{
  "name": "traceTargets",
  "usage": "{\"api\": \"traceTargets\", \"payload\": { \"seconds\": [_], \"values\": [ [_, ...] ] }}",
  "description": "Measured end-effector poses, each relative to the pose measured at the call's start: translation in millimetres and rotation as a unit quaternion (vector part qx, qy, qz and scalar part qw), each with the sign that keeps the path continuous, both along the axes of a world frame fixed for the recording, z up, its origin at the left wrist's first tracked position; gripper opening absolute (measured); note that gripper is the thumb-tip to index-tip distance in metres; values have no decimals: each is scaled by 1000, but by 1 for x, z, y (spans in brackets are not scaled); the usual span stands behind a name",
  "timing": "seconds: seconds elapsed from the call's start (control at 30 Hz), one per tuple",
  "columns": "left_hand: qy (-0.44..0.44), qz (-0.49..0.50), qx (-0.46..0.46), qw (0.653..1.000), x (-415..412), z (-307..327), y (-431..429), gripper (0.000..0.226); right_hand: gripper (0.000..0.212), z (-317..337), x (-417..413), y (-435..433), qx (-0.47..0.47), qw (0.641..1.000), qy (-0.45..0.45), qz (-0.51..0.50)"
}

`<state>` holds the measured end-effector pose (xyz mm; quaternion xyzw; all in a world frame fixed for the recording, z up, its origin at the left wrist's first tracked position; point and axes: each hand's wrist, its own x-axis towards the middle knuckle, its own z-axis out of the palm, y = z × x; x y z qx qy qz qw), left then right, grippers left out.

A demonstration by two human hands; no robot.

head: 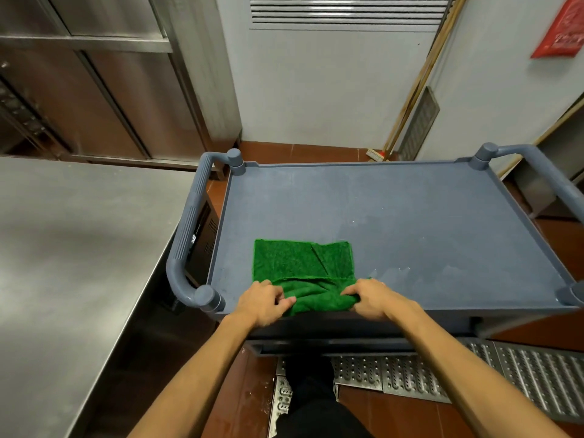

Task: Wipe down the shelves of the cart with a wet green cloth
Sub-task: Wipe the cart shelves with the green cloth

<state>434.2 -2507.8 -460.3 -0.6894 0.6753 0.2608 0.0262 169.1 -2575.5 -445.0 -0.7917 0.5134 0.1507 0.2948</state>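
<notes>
A green cloth (300,263) lies on the top shelf (395,222) of a grey-blue plastic cart, near the shelf's front-left part. Its far half is spread flat; its near edge is bunched up. My left hand (262,303) pinches the near left corner of the cloth. My right hand (369,297) grips the near right corner. Both hands rest at the cart's front rim. A lower shelf edge (331,344) shows below the top one; the rest of it is hidden.
A steel worktable (72,263) stands close on the left, beside the cart's left handle (186,241). The right handle (543,175) is at the far right. Brooms (410,99) lean on the wall behind. Metal floor grates (474,371) run under the cart.
</notes>
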Motion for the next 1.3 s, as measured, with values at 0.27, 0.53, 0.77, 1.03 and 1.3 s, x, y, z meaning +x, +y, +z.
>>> {"api": "traceTargets", "payload": {
  "seconds": [0.27,0.53,0.77,1.03,1.3],
  "values": [
    [105,70,1,992,15,6,5,36,61,15,-14,9,39,993,-68,-87],
    [26,65,13,997,13,2,2,42,56,1,-38,15,5,984,-71,-161],
    [15,84,47,995,20,-1,-7,65,72,-6,-31,6,22,987,-66,-145],
    [-21,72,59,995,16,0,-22,34,78,-6,-22,-14,111,970,-99,-191],
    [-81,26,22,996,13,-2,-25,39,41,-16,-27,-23,105,977,-69,-172]
  ]
}}
